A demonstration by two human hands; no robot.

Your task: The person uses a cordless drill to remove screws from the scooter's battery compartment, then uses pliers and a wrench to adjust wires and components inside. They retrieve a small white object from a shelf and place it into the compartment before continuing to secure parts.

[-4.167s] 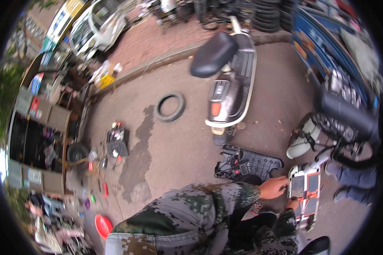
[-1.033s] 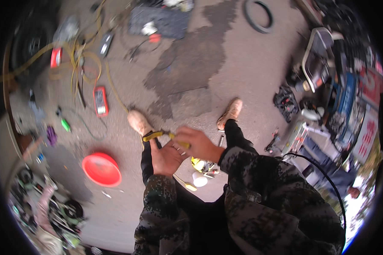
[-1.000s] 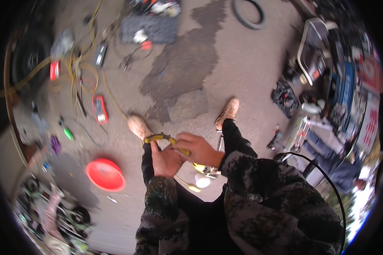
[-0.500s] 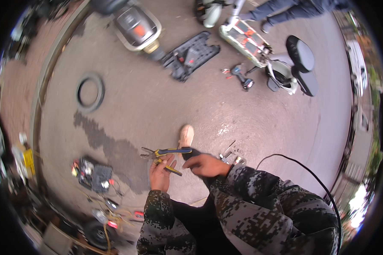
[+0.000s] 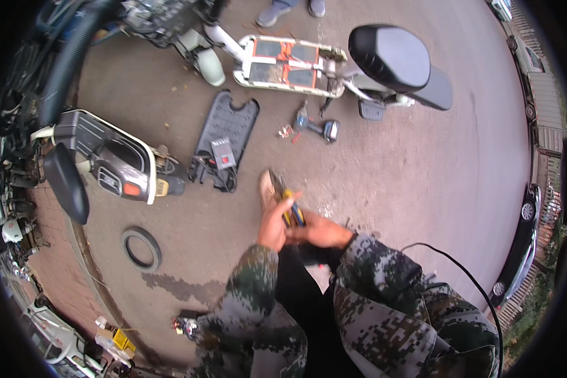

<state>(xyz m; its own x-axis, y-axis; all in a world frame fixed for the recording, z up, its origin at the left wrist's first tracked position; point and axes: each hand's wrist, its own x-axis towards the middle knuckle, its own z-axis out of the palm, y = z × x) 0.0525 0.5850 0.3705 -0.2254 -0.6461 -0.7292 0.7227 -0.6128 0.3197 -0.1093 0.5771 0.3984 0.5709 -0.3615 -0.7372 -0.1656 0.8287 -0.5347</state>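
My left hand [image 5: 274,227] and my right hand [image 5: 316,230] come together in front of my body, both closed around yellow-and-blue handled pliers [image 5: 290,206], whose jaws point up and away from me over my beige shoe [image 5: 265,186]. Beyond them a cordless drill [image 5: 314,126] lies on the pavement beside small red-tipped bits. A black plastic floorboard panel [image 5: 230,116] with a grey box on it [image 5: 223,152] rests to the upper left of my hands.
A scooter with an open footboard [image 5: 264,75] stands across the top, another person's shoes [image 5: 272,16] behind it. At left are a second scooter [image 5: 107,154], a loose tyre [image 5: 140,247] and a curb [image 5: 91,271]. Parked cars [image 5: 516,246] line the right edge.
My view has swung toward the open scooter. The pliers, held spread across my left hand earlier, now point upward with both hands wrapped around their handles.
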